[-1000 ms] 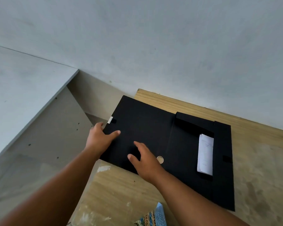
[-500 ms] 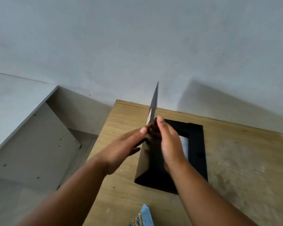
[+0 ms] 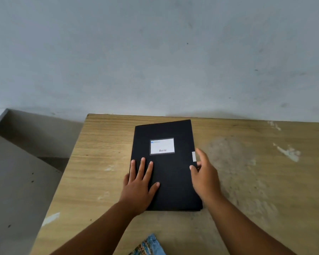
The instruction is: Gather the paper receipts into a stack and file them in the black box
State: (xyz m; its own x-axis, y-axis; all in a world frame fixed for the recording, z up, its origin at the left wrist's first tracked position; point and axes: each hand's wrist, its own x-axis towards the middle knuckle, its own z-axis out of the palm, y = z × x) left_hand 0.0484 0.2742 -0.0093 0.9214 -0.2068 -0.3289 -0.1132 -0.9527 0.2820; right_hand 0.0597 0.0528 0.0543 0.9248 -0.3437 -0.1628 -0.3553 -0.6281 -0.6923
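Observation:
The black box (image 3: 171,173) lies closed and flat on the wooden table (image 3: 247,181), with a white label (image 3: 162,146) on its cover. My left hand (image 3: 138,184) rests flat on the cover's near left part, fingers spread. My right hand (image 3: 204,177) is at the box's right edge, fingers beside a small white tab (image 3: 193,156), thumb on the cover. The receipts are hidden; none shows outside the box.
A grey wall (image 3: 155,52) rises right behind the table's far edge. Left of the table lies a lower grey surface (image 3: 17,172). A piece of blue patterned cloth (image 3: 151,245) shows at the near edge. Pale stains mark the tabletop on the right.
The box was open with white receipts inside; both hands swung its cover over to the right, and now it lies closed with the hands on top and at its edge.

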